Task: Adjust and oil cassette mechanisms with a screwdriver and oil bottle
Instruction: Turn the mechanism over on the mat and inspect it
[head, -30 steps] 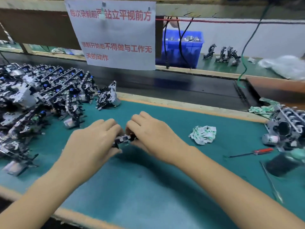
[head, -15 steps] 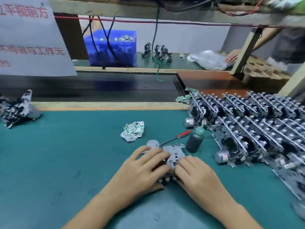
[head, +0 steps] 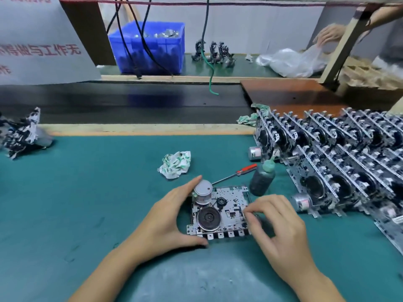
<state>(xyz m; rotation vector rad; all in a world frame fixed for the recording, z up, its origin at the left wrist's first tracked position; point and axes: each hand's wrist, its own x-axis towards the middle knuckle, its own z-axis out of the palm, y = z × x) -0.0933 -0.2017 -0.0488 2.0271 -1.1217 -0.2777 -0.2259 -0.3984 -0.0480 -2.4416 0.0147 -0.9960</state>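
Observation:
A cassette mechanism (head: pixel 220 211) lies flat on the green mat (head: pixel 87 203), with its black flywheel and grey motor facing up. My left hand (head: pixel 165 216) cups its left edge, with the thumb under the front corner and a finger by the motor. My right hand (head: pixel 277 227) pinches its right edge with fingertips. A red-handled screwdriver (head: pixel 237 172) lies just behind the mechanism. A dark oil bottle (head: pixel 261 178) with a green cap stands upright to the right of it.
Rows of upright cassette mechanisms (head: pixel 340 162) fill the right side. A crumpled paper wad (head: pixel 174 164) lies behind the work spot. More mechanisms (head: pixel 21 134) sit at the far left. A dark conveyor belt (head: pixel 130 103) runs behind, with a blue bin (head: pixel 150 46) beyond it.
My view has swung right from the left pile to the right rows. The mechanism has been carried over and laid flat beside the bottle, and my hands have spread to its edges.

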